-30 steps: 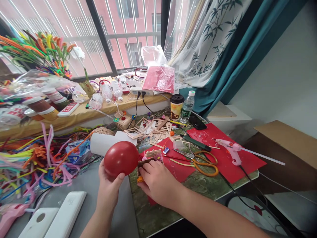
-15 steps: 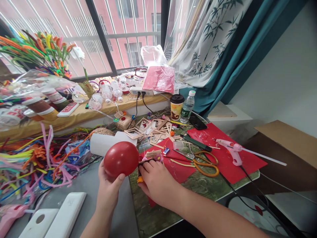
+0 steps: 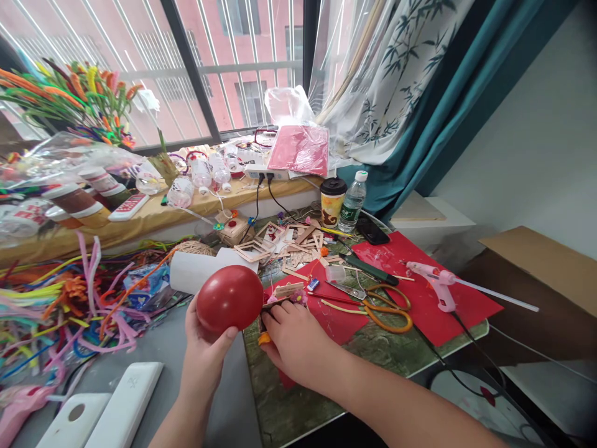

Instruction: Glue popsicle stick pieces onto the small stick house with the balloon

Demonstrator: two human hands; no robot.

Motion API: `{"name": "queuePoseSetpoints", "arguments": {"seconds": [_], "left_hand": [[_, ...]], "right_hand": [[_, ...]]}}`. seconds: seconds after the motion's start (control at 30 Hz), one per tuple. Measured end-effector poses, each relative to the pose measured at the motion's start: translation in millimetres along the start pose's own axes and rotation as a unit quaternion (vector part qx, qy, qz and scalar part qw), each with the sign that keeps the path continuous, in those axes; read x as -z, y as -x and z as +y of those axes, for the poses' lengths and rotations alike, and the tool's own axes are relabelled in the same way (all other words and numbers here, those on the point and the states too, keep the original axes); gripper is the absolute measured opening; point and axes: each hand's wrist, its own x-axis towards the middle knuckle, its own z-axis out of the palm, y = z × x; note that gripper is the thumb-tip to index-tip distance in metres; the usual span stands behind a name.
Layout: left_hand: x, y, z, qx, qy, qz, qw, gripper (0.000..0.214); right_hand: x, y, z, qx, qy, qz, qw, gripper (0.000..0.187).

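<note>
My left hand (image 3: 204,358) is closed round a shiny red balloon (image 3: 229,298), holding it up from below in front of a white paper roll (image 3: 196,271). Just to its right, my right hand (image 3: 295,341) rests palm down on the table, its fingers curled over a small wooden-stick piece (image 3: 275,304) with an orange bit beside the thumb. Red paper sheets (image 3: 420,292) lie under and beyond that hand. What the right fingers grip is mostly hidden.
Orange-handled scissors (image 3: 387,306), a pink glue gun (image 3: 436,280), wooden stick frames (image 3: 280,239), a lidded cup (image 3: 332,200) and a water bottle (image 3: 353,200) crowd the green mat. Pipe cleaners (image 3: 65,305) pile at the left. White devices (image 3: 121,404) lie near the front left edge.
The balloon has shifted very slightly to the right; both hands otherwise stay where they were.
</note>
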Motion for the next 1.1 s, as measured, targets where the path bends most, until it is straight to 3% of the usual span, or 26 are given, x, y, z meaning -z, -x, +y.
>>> {"name": "queuePoseSetpoints", "arguments": {"seconds": [0.47, 0.77, 1.1], "left_hand": [[-5.5, -3.1, 16.1, -0.010, -0.013, -0.022, 1.000, 0.110], [-5.9, -4.2, 10.7, -0.010, -0.020, -0.003, 1.000, 0.114], [-6.2, -5.1, 8.3, -0.011, -0.012, -0.004, 1.000, 0.113]], "right_hand": [[-3.4, 0.0, 5.0, 0.011, -0.019, -0.004, 1.000, 0.035], [-8.8, 4.5, 14.4, 0.040, -0.073, 0.049, 0.995, 0.033], [-4.2, -1.7, 7.5, 0.007, -0.041, 0.010, 0.999, 0.035]]}}
